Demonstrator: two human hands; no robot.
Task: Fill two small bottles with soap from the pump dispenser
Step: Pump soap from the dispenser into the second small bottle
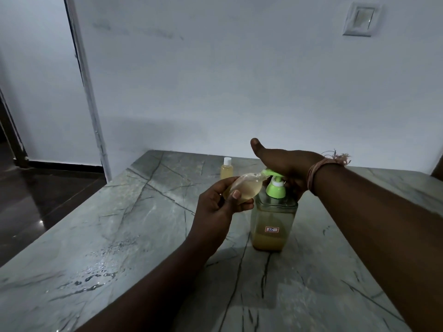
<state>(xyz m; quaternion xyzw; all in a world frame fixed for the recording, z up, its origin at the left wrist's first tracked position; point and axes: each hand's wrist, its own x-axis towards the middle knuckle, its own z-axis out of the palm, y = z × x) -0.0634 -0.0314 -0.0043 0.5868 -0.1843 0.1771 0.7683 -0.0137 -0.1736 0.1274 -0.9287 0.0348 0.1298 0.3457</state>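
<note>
The small bottle (244, 188) is lying tilted in the left hand (220, 207), its mouth touching the green nozzle (341, 173) of the dispenser (273, 221) on the desk (119, 236). The left grip is pinching the bottle; the right hand (285, 164) is pressing the pump with its palm, thumb spread. I am thinking slow, full presses are best, keeping the mouth tight on the nozzle. The second bottle (226, 169) is standing behind, capped.
</note>
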